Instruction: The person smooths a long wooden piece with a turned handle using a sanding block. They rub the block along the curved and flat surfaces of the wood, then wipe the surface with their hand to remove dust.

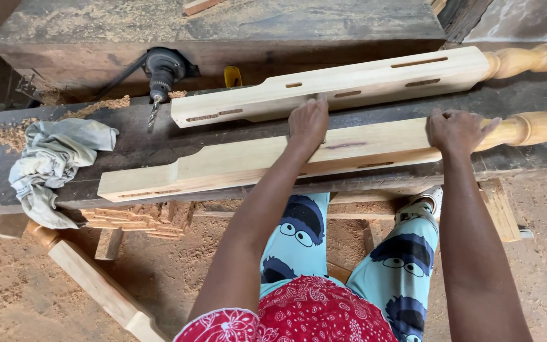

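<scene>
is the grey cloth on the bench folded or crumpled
Crumpled: the grey cloth lies bunched in loose creases, one end hanging over the bench edge.

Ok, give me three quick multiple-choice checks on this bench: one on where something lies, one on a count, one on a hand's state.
1. Where does the grey cloth lie?
A. At the bench's left end
B. Over the turned knobs
C. On the person's knee

2. How many pale turned legs lie on the bench top?
A. One
B. Two
C. Four

3. What is the left hand doing?
A. Holding the drill
B. Hanging clear of the bench
C. Pressing flat on the near leg

Answers: 1 A, the cloth drapes over the left edge near the drill. 2 B, the near leg and the far leg lie side by side. 3 C, the palm rests open on the wood, while the right hand rests on the same leg near its knob.
</scene>
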